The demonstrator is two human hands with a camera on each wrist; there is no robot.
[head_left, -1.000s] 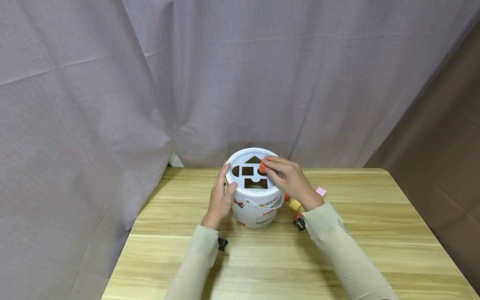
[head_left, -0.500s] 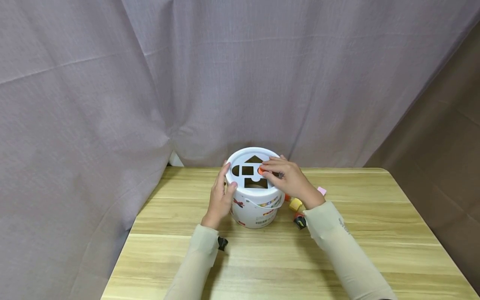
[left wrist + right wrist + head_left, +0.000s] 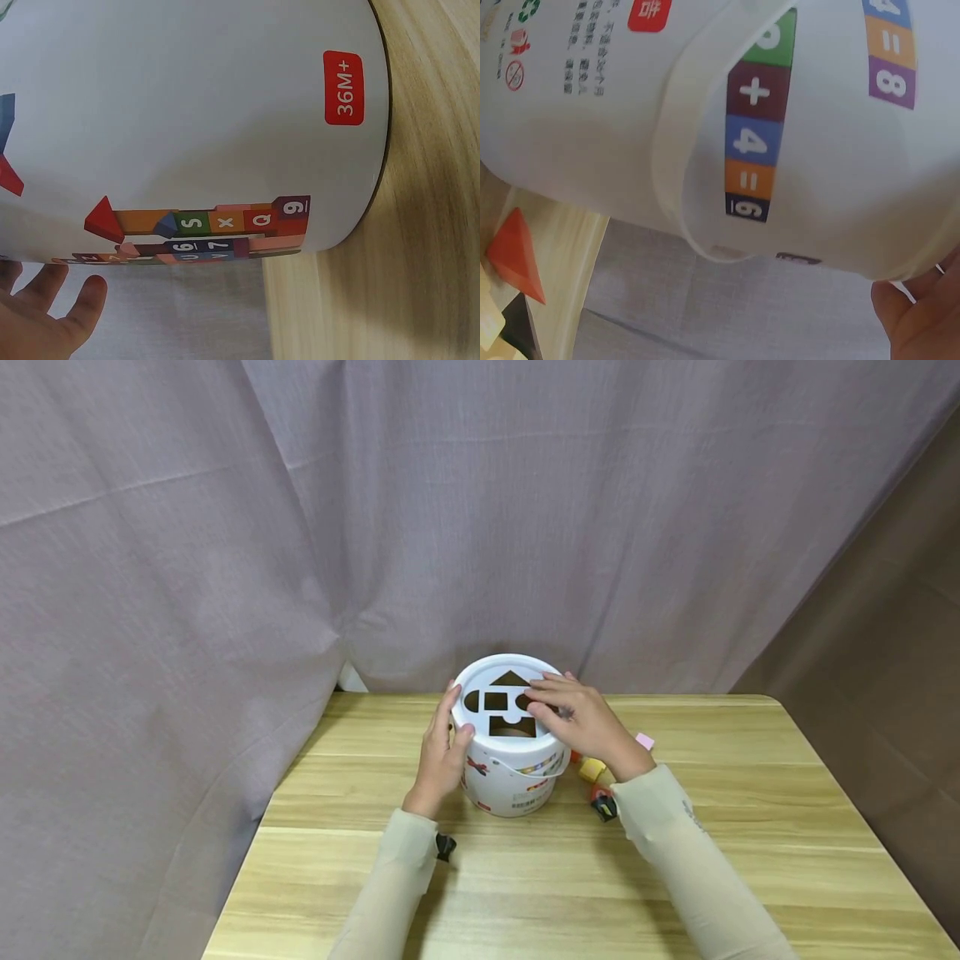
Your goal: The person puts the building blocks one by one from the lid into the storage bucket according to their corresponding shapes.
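Fingers of the left hand (image 3: 437, 758) lie spread and nearly straight against the bucket (image 3: 512, 777) wall, thumb up by the rim. Bucket stands upright on the table (image 3: 750, 827), between the two hands. Thin plastic, probably light and smooth, so it could slide; bracing the wall suits it. Right hand (image 3: 581, 720) rests flat on the lid (image 3: 480, 681), fingers relaxed over the round hole, pinching nothing. Blocks (image 3: 592, 769) lie beneath its wrist.

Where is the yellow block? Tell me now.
In the head view the yellow block lies on the table just right of the white bucket, below the right hand and its wrist.
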